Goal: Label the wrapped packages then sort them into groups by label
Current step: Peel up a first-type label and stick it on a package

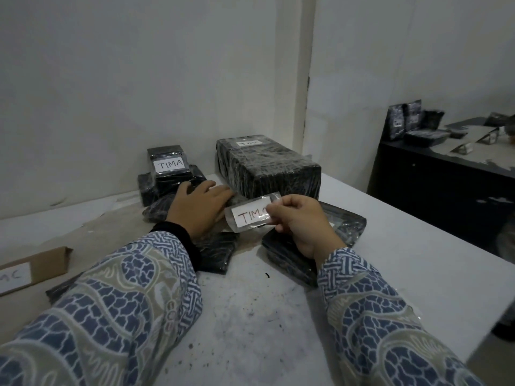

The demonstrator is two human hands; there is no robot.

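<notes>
Your right hand [299, 221] pinches a white label [250, 215] reading "TIMA", backed with clear tape, holding it by its right end above the table [404, 246]. Your left hand [199, 208] lies flat, fingers straight, pressing on a small black wrapped package [164, 208] just left of the label. Another flat black package [216, 253] lies near your left wrist, and a wider one [345, 225] sits under and to the right of your right hand.

At the far side, against the wall, a small upright package [167, 162] already bears a "TIMA" label and stands on a darker wrapped bundle [147, 188]. To its right sits a large black block [267, 168] wrapped in film, a white label on its far top face, its writing too faint to read.

At the near left edge lies a brown cardboard box [36, 267] with a white label ending in "MC"; what it holds is not visible.
</notes>
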